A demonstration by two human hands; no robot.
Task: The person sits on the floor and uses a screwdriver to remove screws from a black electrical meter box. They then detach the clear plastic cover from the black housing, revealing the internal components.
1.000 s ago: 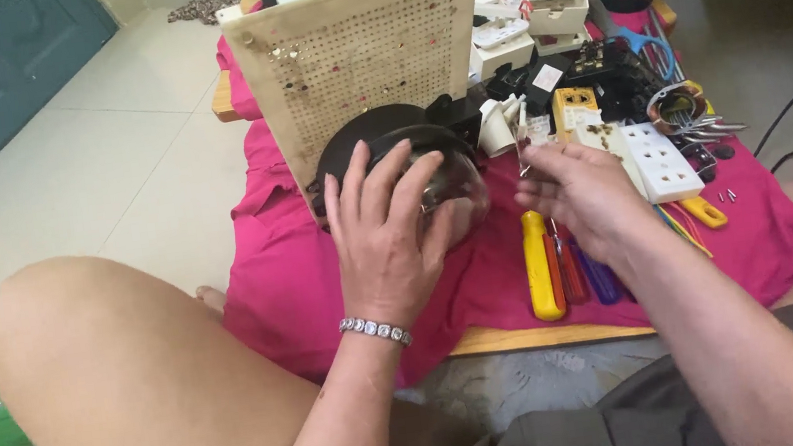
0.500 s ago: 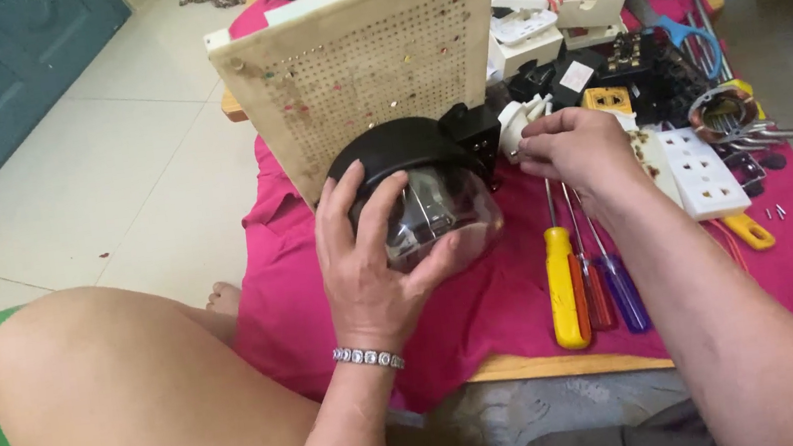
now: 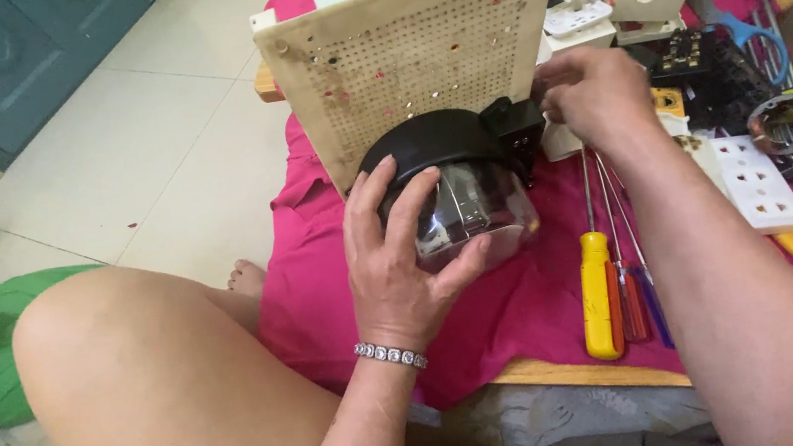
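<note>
Two hands work here — our left hand is wrapped around the black-topped clear plastic dome over the pink cloth, while our right hand pinches its black side bracket.

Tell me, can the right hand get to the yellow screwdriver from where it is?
Probably yes. The yellow screwdriver lies uncovered on the pink cloth, just below the right hand, with nothing lying between them.
</note>
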